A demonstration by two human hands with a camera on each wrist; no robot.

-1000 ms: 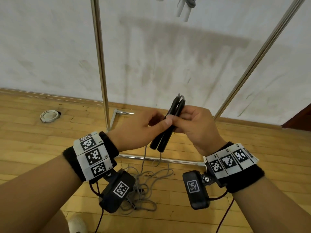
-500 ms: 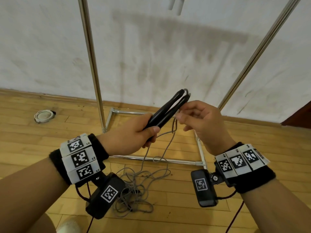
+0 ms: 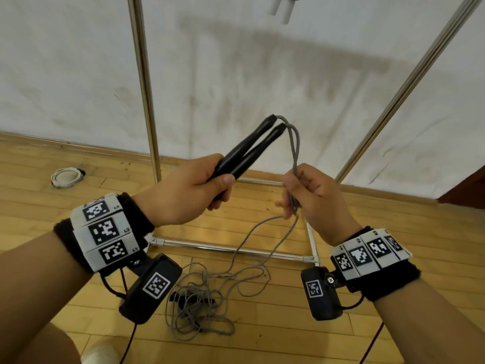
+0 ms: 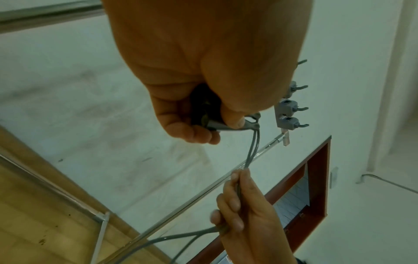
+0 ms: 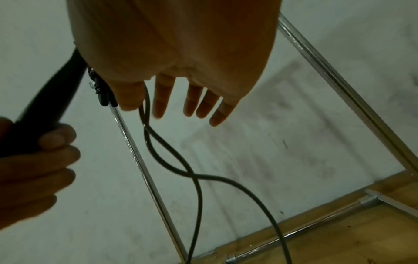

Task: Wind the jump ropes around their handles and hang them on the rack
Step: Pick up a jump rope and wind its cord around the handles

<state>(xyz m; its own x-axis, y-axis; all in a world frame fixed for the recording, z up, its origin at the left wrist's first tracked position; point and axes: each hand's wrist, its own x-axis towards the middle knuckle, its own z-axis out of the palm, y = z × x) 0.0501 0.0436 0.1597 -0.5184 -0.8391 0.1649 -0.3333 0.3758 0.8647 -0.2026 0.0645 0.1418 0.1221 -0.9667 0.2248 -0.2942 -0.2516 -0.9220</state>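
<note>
Two black jump-rope handles (image 3: 252,148) lie side by side in my left hand (image 3: 194,190), which grips their lower ends; their tips point up and to the right. A grey cord (image 3: 294,143) arches from both tips down into my right hand (image 3: 309,195), which pinches the two strands together between thumb and fingers. Below that hand the cord (image 5: 172,160) hangs down to a loose tangle on the floor (image 3: 204,300). In the left wrist view my left hand (image 4: 192,116) is closed round the handles, with the cord (image 4: 252,151) running to my right hand (image 4: 244,205).
The metal rack stands ahead against the wall: a left pole (image 3: 143,88), a slanting right pole (image 3: 409,82) and a base bar (image 3: 231,248) on the wooden floor. White handles (image 3: 280,9) hang at the top. Grey hooks (image 4: 291,107) line the rack. A white ring (image 3: 65,176) lies at the far left.
My hands have drawn apart. The left hand now holds both handles alone and has tilted them. The right hand has left the handles and taken the cord, drawing it to the right.
</note>
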